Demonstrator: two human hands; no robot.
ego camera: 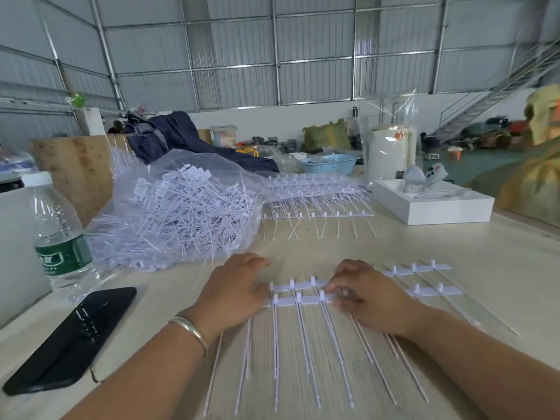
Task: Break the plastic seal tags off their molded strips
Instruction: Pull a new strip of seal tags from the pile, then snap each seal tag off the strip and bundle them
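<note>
Two white molded strips of seal tags (298, 294) lie side by side on the table in front of me, their thin tails running toward me. My left hand (235, 287) rests palm down on the strips' left end. My right hand (368, 294) pinches the strips near their middle, fingers curled onto the tag heads. More of the strips (424, 278) shows to the right of my right hand. A clear bag heaped with loose white tags (181, 213) sits at the left behind my hands. A stack of whole strips (315, 195) lies farther back.
A water bottle (59, 237) stands at the left, with a black phone (72, 338) lying in front of it. A white box (436, 204) holding grey objects is at the back right. A blue basket (328, 164) and a wooden board (78, 171) stand beyond the heap.
</note>
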